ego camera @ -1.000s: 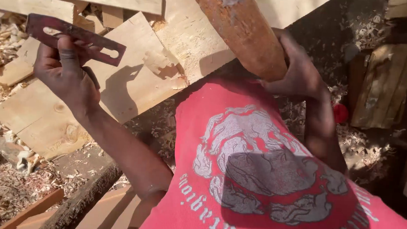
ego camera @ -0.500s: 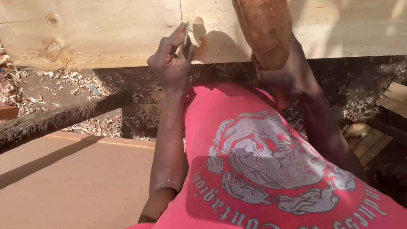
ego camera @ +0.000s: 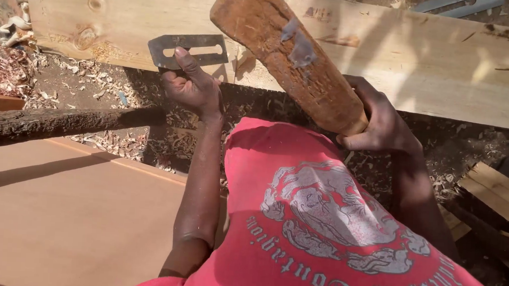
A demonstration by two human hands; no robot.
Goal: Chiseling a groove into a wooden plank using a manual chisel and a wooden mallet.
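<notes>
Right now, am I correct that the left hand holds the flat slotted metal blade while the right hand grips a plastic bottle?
Not quite: in the head view the right hand grips a worn wooden block, not a plastic bottle. The left hand does hold the flat slotted metal blade.

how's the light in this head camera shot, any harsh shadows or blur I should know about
Head view: hard, direct sunlight; the pale plank is bright, near washed out at its right. The wooden block in the right hand throws a sharp shadow on the plank; the log casts one across the smooth board. The metal blade in the left hand looks crisp, no obvious blur.
</notes>
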